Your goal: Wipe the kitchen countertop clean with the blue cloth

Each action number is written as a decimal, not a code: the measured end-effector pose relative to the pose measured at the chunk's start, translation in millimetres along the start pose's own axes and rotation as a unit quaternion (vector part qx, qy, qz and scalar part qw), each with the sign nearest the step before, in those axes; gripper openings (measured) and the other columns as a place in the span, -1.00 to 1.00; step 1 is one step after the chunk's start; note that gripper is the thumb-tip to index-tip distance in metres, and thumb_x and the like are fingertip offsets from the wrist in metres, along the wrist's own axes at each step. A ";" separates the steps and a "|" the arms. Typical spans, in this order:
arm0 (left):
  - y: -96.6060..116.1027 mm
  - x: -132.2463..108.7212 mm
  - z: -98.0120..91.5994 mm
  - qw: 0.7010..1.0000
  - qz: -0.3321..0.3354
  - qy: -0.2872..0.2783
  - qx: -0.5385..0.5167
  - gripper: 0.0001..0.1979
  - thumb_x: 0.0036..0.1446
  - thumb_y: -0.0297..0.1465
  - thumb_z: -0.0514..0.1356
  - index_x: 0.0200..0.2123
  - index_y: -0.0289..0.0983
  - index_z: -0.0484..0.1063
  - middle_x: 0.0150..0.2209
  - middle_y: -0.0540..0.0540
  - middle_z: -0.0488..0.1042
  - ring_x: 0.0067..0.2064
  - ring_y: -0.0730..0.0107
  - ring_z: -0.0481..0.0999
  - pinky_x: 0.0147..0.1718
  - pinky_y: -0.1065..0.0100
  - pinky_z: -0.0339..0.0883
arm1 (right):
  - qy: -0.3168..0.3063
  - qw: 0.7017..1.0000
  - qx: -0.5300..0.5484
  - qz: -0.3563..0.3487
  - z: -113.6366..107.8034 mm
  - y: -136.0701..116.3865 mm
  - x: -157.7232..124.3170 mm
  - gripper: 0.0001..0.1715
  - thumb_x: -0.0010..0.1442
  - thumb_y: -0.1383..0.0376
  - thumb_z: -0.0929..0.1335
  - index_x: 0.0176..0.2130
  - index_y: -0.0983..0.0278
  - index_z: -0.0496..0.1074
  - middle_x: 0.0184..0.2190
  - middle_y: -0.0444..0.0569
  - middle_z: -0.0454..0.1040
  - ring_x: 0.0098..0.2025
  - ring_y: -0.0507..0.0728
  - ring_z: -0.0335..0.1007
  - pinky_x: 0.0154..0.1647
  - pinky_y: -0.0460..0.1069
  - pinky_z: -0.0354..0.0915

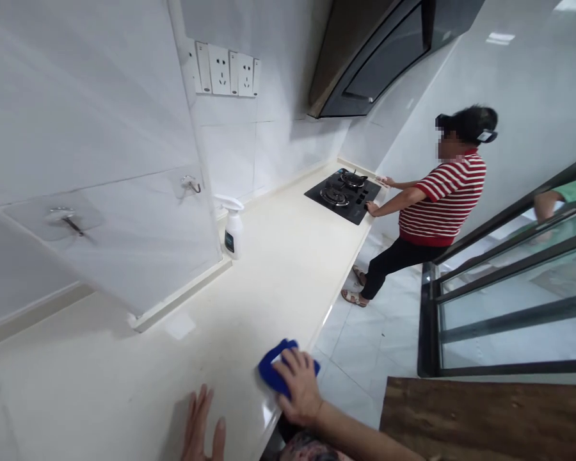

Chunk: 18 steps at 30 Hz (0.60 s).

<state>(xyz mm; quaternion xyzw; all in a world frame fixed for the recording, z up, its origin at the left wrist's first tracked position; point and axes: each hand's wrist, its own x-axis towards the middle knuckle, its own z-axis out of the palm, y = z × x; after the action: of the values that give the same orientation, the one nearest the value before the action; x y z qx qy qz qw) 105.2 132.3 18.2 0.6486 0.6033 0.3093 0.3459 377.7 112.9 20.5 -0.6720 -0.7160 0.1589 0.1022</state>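
Under my right hand [300,387] a blue cloth [271,370] lies bunched near the front edge of the cream countertop [288,269]. The fingers of that hand curl over the cloth and press it on the surface. My left hand [202,426] is at the bottom of the view, fingers stretched and apart, holding nothing. It is over the countertop to the left of the cloth; whether it touches the surface I cannot tell. Farther along the counter, by the wall corner, stands a white spray bottle [233,234] with a dark label.
A person [441,192] in a striped shirt stands at the black gas hob [343,195], both hands by it. Above hangs a dark range hood [379,57]. Wall hooks [189,186] and sockets [228,69] are on the left. A glass sliding door [513,320] and brown wooden surface [484,416] lie right.
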 end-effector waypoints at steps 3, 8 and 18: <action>21.0 9.8 29.9 0.991 0.125 -0.043 -0.017 -0.46 0.34 -0.21 0.06 0.35 -0.09 0.24 0.41 -0.11 0.33 0.48 0.15 0.17 0.42 -0.05 0.22 | -0.010 0.991 0.058 -0.121 15.4 -27.9 -5.9 -0.12 0.11 -0.07 0.38 0.35 0.01 0.21 0.34 0.04 0.27 0.35 0.48 0.12 0.30 0.43 0.07; 37.7 21.9 31.6 0.974 0.225 -0.036 0.000 -0.48 0.34 -0.30 0.08 0.34 -0.03 0.26 0.37 -0.04 0.38 0.43 0.27 0.25 0.40 0.13 0.27 | 0.031 0.983 0.023 -0.177 1.2 2.8 -4.1 -0.20 0.14 -0.09 0.35 0.32 -0.03 0.28 0.31 -0.07 0.35 0.29 0.42 0.25 0.27 0.35 0.22; -4.9 -55.4 -59.1 0.959 -0.220 0.110 -0.139 -0.28 0.22 0.19 0.00 0.29 -0.06 0.34 0.37 -0.12 0.38 0.31 0.01 0.44 0.45 -0.14 0.12 | 0.140 0.971 -0.082 0.175 -54.2 108.8 88.5 -0.32 0.34 0.16 0.23 0.38 0.23 0.26 0.42 0.15 0.19 0.41 0.43 0.06 0.38 0.33 0.06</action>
<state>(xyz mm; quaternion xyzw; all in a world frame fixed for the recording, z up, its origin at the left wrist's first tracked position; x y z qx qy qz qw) 49.5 81.7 48.7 0.4076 0.7163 0.3756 0.4239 491.7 210.9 25.2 -0.8085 -0.5765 0.0193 0.1165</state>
